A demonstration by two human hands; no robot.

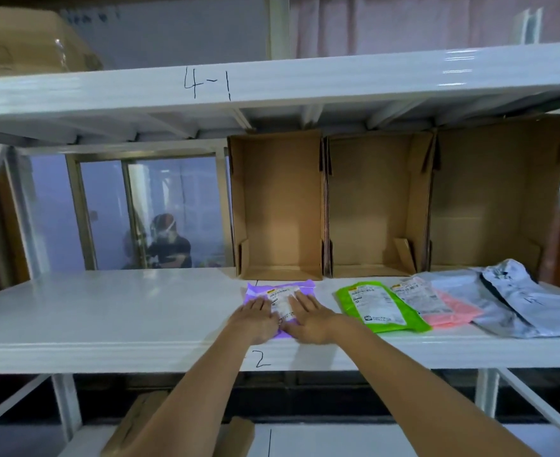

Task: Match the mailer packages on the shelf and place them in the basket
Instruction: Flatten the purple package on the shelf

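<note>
Both my hands lie flat, fingers straight, on the purple plastic mailer package (280,303) with its white printed label. My left hand (255,319) covers its left side and my right hand (310,319) its right; neither grip is clenched. The package lies on the white metal shelf (107,311), near the front edge. To its right lie a green plastic mailer (379,306), a pink mailer (450,308) and a grey mailer (519,301), overlapping. Three open brown cardboard boxes (278,206) stand behind them.

Handwritten "4-1" marks the upper shelf beam (206,84); "2" marks the lower shelf edge (261,359).
</note>
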